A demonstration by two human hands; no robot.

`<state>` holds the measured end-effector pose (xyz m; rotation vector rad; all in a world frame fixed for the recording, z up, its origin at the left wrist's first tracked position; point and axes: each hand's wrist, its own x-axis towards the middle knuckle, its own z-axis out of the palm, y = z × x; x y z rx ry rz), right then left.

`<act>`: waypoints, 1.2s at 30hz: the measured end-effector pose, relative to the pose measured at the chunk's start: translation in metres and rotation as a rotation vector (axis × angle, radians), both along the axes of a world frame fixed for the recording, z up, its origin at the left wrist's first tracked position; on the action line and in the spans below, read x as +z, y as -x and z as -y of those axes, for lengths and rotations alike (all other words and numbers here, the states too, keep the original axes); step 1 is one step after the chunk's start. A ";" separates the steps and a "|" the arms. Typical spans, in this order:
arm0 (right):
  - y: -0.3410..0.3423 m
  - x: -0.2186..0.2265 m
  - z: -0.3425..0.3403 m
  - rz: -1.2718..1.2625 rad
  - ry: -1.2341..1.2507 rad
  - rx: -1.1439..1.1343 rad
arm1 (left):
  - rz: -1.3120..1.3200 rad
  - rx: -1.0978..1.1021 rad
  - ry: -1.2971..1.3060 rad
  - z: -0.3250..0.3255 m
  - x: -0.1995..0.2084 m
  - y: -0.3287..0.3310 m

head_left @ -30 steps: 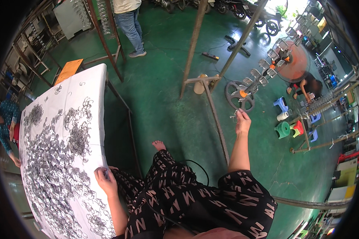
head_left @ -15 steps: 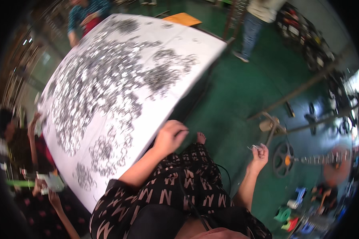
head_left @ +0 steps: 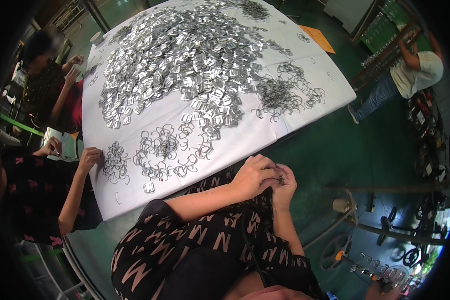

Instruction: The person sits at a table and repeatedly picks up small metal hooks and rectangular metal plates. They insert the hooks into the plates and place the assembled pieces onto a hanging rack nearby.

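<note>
Just off the near edge of the white-covered table (head_left: 265, 134), my left hand (head_left: 256, 175) and my right hand (head_left: 285, 189) meet above my lap. Both have their fingers curled in a pinch against each other. A small dark bit shows between the fingertips, but the fingers hide what it is. On the cloth nearby lie bent wire pieces (head_left: 167, 147), C-shaped and grey, in loose clusters. Behind them spreads a large heap of flat silvery metal buckles (head_left: 185, 60). One single buckle (head_left: 149, 187) lies apart near the front edge.
Another person's hand (head_left: 90, 159) reaches to a wire cluster (head_left: 116, 162) at the table's left. A second person (head_left: 47, 95) sits farther back there. More wire pieces (head_left: 285, 92) lie to the right. A standing person (head_left: 410, 75), a rail and a wheel (head_left: 335, 250) are at the right.
My right hand, earlier held out at the right with small wire pieces in its fingers, has come in to meet my left hand. The view has turned, and the table sits farther right.
</note>
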<state>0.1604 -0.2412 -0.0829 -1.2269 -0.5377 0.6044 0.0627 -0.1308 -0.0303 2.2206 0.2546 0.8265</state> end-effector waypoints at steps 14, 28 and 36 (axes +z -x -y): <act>-0.040 0.022 -0.115 0.634 0.288 0.240 | 0.012 -0.062 0.612 -0.044 -0.027 0.052; -0.045 0.035 -0.207 0.951 0.721 0.405 | -0.044 -0.040 0.608 -0.034 -0.043 0.061; -0.037 0.046 -0.114 0.040 0.337 0.443 | 0.083 0.068 0.909 -0.037 -0.021 0.056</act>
